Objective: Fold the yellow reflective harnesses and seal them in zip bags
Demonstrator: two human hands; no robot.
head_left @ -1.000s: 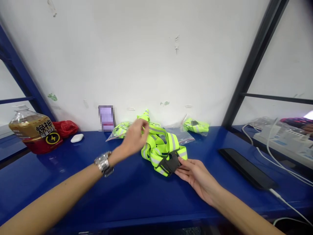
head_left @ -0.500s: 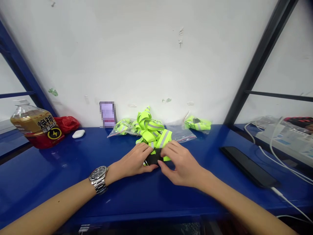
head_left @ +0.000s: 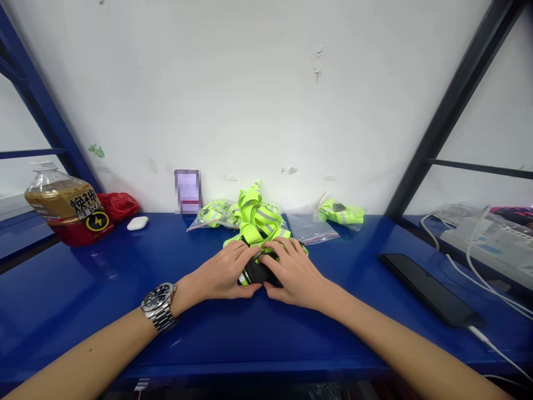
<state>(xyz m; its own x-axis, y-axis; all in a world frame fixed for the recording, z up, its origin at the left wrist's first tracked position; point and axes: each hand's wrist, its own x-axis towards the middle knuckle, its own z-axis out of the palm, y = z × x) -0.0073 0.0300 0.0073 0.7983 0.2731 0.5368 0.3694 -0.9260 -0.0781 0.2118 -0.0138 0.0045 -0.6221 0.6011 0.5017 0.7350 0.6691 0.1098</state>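
Observation:
A fluorescent yellow-green reflective strap with grey stripes and a black section (head_left: 259, 271) lies bunched on the blue table (head_left: 258, 339). My left hand (head_left: 228, 271), with a metal watch at the wrist, grips the bundle's left side, thumb low and fingers over the top. From the right my right hand (head_left: 296, 275) presses on the same bundle with curled fingers, its thumb at the lower edge close to the left thumb. Both hands partly cover the black section. Right behind them rises a loose heap of similar reflective straps (head_left: 254, 211).
Bagged reflective straps (head_left: 214, 212) lie left of the heap, another bagged bundle (head_left: 341, 212) to its right, with a clear zip bag (head_left: 310, 229) between. A phone (head_left: 431, 289) on a cable lies right. A drink bottle (head_left: 69, 208), red bag (head_left: 119, 205) and white case (head_left: 137, 223) stand left.
My right hand has flattened over the bundle, its fingers reaching further left across the top. The bundle looks more gathered between both hands. The view has shifted slightly.

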